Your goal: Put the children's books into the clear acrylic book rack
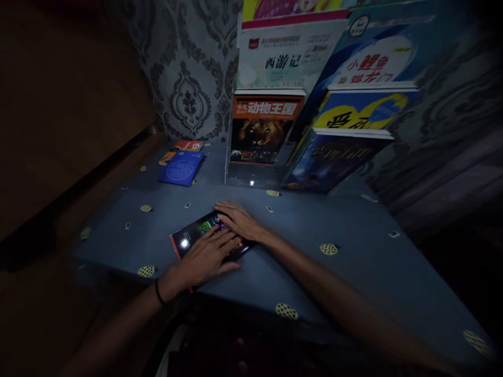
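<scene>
A dark book [188, 238] with small coloured pictures and a red edge lies flat near the front of the table. My left hand [210, 256] rests across it, fingers stretched out, a black band round the wrist. Over the book's far right part lies my right hand [239, 220], also flat with its fingers extended. The two hands touch or overlap slightly at the fingers. Much of the cover is hidden under them.
A clear display rack [251, 180] at the back holds several books, among them a lion-covered book [259, 133] and a dark blue book [330, 159]. A blue booklet [181, 168] partly covers an orange one [190, 145] at the back left. A patterned cloth [353, 225] covers the table.
</scene>
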`<state>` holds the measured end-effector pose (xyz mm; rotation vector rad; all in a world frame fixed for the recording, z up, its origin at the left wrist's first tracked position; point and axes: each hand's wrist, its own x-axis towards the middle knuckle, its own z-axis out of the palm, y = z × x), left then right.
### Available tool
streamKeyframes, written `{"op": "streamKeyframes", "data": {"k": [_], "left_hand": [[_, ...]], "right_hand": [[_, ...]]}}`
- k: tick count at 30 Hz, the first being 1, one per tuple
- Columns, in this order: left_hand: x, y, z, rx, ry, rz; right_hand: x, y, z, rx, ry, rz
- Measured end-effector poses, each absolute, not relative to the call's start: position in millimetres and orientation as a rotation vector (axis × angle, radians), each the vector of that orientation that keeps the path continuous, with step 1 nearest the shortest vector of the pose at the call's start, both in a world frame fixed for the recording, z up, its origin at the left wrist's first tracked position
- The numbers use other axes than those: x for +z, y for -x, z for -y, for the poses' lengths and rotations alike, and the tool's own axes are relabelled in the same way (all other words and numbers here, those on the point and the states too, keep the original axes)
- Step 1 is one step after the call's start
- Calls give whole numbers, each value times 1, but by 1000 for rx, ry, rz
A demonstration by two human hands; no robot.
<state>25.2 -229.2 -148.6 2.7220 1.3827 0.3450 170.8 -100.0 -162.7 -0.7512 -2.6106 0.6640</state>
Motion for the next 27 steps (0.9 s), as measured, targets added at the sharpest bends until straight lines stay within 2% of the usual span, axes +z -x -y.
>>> {"op": "streamKeyframes", "data": {"k": [4,10,15,21,27], "left_hand": [[-154,-1,237,396,-2673,-1439],[-164,51,254,356,-2514,-1880],[-160,38,266,248,-2561,-2053],[-155,-4,294,121,-2784,-1675],[-140,2,302,51,-2775,-1559]], "right_hand": [[-166,-193,123,560,863,2581],[-168,-215,151,471,944,2557],[-173,-220,157,449,944,2534],[-173,-222,157,432,912,2485],[-157,-228,159,667,824,2336]]}}
